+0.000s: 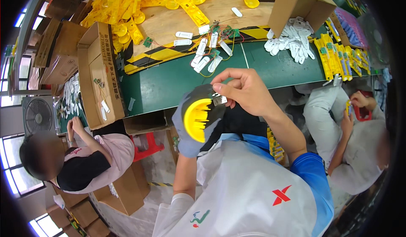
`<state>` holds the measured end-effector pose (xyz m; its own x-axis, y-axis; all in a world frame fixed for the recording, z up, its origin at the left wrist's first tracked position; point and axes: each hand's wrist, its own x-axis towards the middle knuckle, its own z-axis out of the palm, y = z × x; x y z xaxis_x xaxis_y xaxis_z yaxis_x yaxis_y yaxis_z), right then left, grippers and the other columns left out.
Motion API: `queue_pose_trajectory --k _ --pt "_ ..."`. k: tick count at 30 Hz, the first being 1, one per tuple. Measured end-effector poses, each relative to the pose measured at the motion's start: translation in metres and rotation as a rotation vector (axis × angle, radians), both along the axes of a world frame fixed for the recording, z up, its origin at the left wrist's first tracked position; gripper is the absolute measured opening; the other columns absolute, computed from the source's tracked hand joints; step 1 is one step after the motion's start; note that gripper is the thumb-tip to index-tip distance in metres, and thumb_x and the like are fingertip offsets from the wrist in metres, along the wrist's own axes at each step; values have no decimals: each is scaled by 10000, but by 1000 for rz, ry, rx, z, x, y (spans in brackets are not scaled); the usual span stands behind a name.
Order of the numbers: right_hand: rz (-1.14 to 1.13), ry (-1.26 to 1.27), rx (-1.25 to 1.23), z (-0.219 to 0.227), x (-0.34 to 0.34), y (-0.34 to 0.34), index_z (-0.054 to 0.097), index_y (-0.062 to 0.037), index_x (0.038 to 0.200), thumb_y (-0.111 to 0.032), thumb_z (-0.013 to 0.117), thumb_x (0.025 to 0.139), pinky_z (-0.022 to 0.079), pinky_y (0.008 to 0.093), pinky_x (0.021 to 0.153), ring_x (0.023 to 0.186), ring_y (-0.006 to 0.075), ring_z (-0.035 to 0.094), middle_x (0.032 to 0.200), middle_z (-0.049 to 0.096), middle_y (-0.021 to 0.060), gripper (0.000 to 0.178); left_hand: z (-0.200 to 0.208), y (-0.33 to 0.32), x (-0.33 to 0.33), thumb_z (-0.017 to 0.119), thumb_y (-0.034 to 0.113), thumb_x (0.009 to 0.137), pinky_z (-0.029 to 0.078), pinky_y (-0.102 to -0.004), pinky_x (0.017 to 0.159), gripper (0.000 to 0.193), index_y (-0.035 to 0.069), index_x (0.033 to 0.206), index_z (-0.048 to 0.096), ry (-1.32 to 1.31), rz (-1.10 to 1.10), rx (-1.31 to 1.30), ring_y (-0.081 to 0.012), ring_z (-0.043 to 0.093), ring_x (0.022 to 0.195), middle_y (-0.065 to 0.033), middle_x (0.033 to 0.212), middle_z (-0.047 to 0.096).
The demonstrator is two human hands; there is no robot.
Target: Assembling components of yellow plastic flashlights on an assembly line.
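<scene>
My left hand [181, 118], in a grey and black glove, is closed around a yellow plastic part [194, 125] with a rounded edge and ribs. It is held in front of my chest, and its far end is hidden by the glove. My right hand [250, 89] is bare, its thumb and index finger pinched together at the gloved fingertips. A small silvery metal piece [219, 99] shows just below that pinch, against the glove. Whether the metal piece is attached to the yellow part cannot be made out.
Ahead, the green bench [156, 93] carries wired circuit boards [230, 33] and white plastic shells [201, 64]. Yellow parts [122, 9] pile up behind. A tipped carton [296, 4] spills white pieces [292, 40]. Another carton [91, 68] stands left. Co-workers [99, 152] sit on both sides.
</scene>
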<state>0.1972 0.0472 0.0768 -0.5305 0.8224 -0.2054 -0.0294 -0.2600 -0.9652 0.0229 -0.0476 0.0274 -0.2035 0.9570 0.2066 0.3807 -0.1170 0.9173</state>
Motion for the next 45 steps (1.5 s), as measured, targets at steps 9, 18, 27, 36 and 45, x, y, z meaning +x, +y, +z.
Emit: queue_pose_trajectory --k 9,18,27,36,45 --pt "44 404 19 -7 18 -12 668 9 1156 -175 617 954 525 232 658 725 111 650 860 702 93 278 21 -6 11 572 66 897 558 -370 756 366 37 1248 476 -980 55 73 -251 657 858 -156 1035 632" --pt "-84 127 358 -15 -6 -24 713 8 1017 -27 723 844 534 233 736 833 119 667 1001 704 106 177 13 -4 6 723 36 799 507 -276 736 381 2 1143 563 -688 225 -26 -148 621 825 -58 968 628" --pt "-154 -90 741 -5 -3 -27 711 6 919 -1 753 777 547 262 676 758 158 691 934 725 130 148 21 2 12 860 115 677 509 -302 740 523 1 1096 568 -539 184 -51 -174 626 839 -65 971 632" --pt "-125 -169 767 2 10 -30 697 4 894 -9 748 779 549 285 689 764 199 705 899 730 118 127 -8 -1 -16 793 9 670 525 -353 880 813 -4 1347 343 -719 298 -154 -256 645 942 -134 1115 586" --pt "455 -30 826 41 18 -68 703 -42 880 -44 765 757 554 315 664 761 222 691 884 727 80 138 10 25 -33 365 573 993 559 -281 546 608 80 1348 388 -922 -36 -6 -169 659 688 -133 1056 621"
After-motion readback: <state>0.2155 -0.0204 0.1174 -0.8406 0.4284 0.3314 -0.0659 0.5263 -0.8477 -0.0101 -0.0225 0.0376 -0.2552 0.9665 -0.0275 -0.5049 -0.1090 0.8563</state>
